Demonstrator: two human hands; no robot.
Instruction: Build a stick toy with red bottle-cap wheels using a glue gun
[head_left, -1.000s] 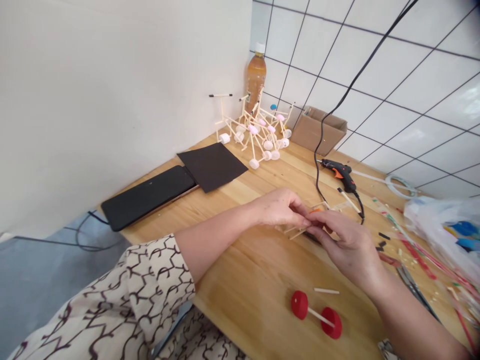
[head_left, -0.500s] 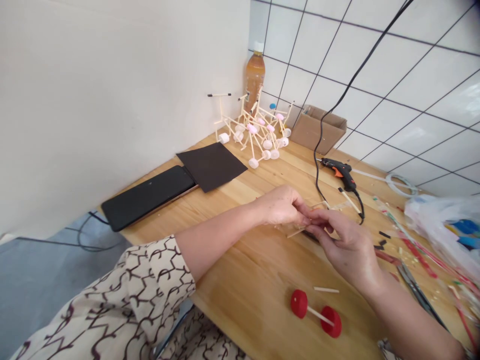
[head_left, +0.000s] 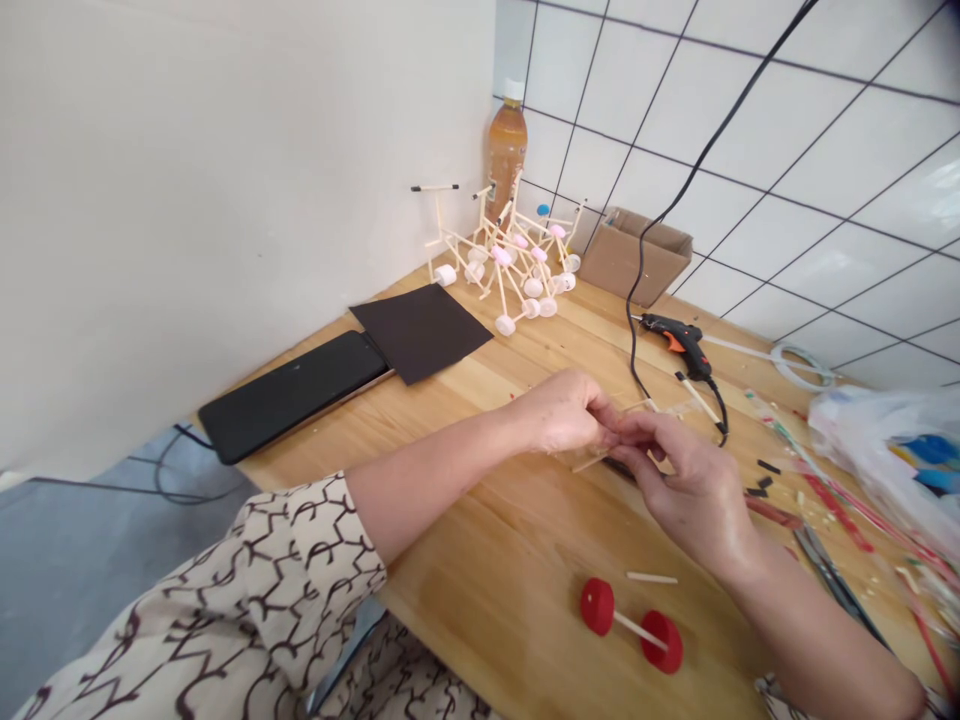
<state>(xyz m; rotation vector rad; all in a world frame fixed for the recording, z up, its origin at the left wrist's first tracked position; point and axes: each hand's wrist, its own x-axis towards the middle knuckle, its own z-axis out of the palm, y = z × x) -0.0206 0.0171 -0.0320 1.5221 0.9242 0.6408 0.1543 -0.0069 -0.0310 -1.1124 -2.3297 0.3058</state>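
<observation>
My left hand (head_left: 566, 412) and my right hand (head_left: 686, 480) meet above the wooden table, their fingertips pinching a small frame of thin wooden sticks (head_left: 592, 458) between them. Much of that frame is hidden behind my fingers. Below my right hand, a pair of red bottle-cap wheels (head_left: 598, 606) sits joined by a white stick axle. A loose pale stick (head_left: 651, 577) lies just above them. A black hot glue gun (head_left: 675, 338) with orange trim rests beyond my right hand, not touching it.
Several stick-and-cap wheeled models (head_left: 502, 262) crowd the far corner against the wall, before a brown-liquid bottle (head_left: 506, 150). Nearby are a black sheet (head_left: 420, 332), a black tablet (head_left: 292, 395), a cardboard box (head_left: 636, 255), a plastic bag (head_left: 885, 450), scissors (head_left: 832, 585) and scattered strips.
Both hands stay together on the stick frame with only small finger shifts. An orange bit visible between them a second ago is now out of sight. The view has drifted slightly.
</observation>
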